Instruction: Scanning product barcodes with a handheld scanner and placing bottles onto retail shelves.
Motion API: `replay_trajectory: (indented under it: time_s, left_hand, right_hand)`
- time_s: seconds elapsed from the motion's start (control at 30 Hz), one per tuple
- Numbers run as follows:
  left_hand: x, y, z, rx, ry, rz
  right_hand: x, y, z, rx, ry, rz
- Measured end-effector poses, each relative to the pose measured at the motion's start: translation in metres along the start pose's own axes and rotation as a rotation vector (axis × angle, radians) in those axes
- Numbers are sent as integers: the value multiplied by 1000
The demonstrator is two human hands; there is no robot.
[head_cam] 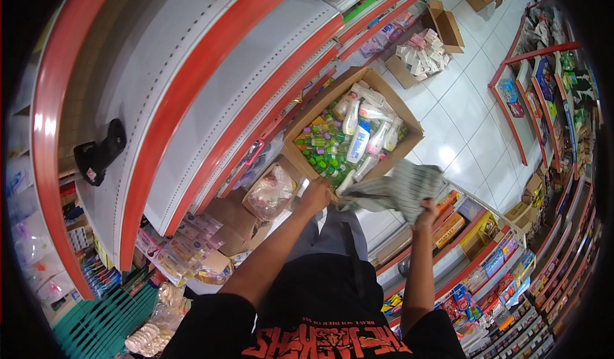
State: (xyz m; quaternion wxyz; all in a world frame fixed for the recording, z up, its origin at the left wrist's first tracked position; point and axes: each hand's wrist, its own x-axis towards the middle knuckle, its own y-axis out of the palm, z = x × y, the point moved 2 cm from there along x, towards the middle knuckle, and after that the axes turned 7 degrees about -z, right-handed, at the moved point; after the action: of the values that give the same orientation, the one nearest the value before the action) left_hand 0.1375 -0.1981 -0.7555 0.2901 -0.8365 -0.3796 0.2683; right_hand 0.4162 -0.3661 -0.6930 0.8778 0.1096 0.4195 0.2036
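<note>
My right hand (424,212) grips a grey-green striped cloth (416,186), which is blurred and spread out to the left. My left hand (317,195) is curled at the near corner of a large open cardboard box (402,112); whether its fingers hold the rim or something else is hidden. White bottles lie loosely in that box, among them a blue-and-white bottle (359,142). Several small green bottles (326,160) with green and purple caps fill its left side. The cloth's far end hangs beside the box's near edge.
To the left rise white shelves (230,114) with red edges, one holding a black handheld device (100,153). A carton of small white boxes (419,57) stands farther off on the tiled floor (460,105). Nearer are a carton with a plastic bag (271,193) and a teal crate (103,320).
</note>
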Motion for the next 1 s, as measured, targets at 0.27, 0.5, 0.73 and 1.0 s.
replay_trajectory:
  time_s: [0.27,0.5,0.73,1.0]
  left_hand:
    - [35,99,5,186,-300,395]
    - [39,85,-7,101,-377,392]
    - [10,-42,-97,-959,-693,250]
    - [-31,-145,-131,-1219,-488,41]
  right_hand:
    - [-50,-41,68,212,-167,-102]
    - [-69,5,35,97,-91,-136]
    - [-71,113,-6,-851,-421,347]
    - [-100,224,-1,-1084,-931,443]
